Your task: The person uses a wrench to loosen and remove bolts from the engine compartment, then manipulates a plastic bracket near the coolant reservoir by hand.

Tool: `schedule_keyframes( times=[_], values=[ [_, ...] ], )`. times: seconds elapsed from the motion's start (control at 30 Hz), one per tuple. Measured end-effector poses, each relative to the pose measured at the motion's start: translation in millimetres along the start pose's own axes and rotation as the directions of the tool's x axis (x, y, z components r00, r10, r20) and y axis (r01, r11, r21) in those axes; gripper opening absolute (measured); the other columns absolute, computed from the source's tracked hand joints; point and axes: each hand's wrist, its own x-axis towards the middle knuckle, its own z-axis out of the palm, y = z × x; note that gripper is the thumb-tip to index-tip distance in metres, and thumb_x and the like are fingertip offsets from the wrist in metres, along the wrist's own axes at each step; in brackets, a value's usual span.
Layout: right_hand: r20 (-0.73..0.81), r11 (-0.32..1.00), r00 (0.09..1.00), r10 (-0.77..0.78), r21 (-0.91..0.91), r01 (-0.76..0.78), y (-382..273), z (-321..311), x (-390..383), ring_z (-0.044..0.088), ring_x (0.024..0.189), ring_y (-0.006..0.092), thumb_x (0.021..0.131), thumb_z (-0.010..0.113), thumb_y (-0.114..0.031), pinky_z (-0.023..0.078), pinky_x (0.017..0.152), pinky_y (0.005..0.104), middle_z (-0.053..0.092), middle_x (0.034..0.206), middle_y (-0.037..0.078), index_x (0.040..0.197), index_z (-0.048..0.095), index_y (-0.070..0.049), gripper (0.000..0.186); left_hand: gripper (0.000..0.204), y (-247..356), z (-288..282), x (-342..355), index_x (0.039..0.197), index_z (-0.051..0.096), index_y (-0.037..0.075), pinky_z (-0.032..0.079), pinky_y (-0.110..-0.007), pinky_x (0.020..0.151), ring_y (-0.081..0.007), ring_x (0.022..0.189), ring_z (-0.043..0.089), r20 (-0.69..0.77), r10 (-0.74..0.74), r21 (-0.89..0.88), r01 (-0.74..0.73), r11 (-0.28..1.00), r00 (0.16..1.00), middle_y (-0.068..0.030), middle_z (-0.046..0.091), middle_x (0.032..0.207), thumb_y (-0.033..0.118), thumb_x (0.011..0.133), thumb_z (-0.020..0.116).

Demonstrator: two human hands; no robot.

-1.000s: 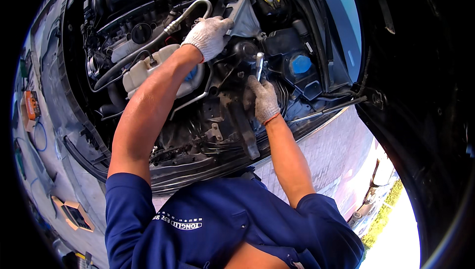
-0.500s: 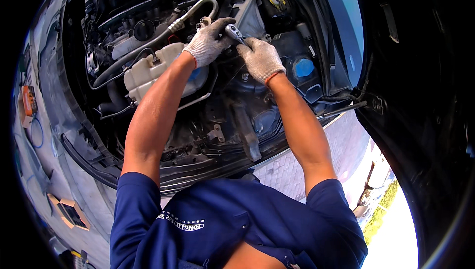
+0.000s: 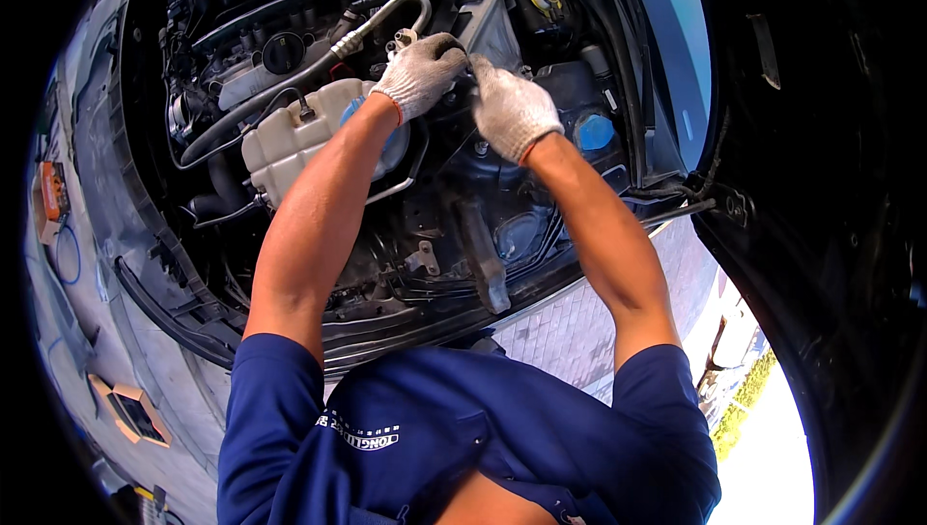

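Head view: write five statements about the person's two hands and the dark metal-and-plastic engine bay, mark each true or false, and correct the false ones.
1. The left hand wears an off-white knit glove with an orange cuff edge. True.
2. The right hand is bare. False: it wears a matching off-white knit glove.
3. The large, translucent off-white plastic tank lies to the right of both hands. False: it lies to their left, partly hidden behind the left forearm.
4. The round, bright-blue plastic cap near the right wrist lies to the right of the right hand. True.
5. The round, black plastic cap lies to the left of the left hand. True.
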Motion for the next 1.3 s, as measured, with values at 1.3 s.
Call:
schedule_keyframes(
  times=[1.3],
  values=[
    [0.175, 0.982, 0.973, 0.148, 0.090, -0.165, -5, -19, -8, 0.071, 0.105, 0.0412, 0.098, 0.054, -0.060, 0.055, 0.095, 0.0470, 0.074, 0.108, 0.025, 0.104, 0.078, -0.004, 0.061, 0.035, 1, 6, 14, 0.108, 0.074, -0.001, 0.055, -0.033, 0.067, -0.0180, 0.070, 0.065, -0.035, -0.003, 0.140, 0.008, 0.990, 0.999, -0.0109, 0.069, 0.081, 0.027, 0.092, 0.059]
  ],
)
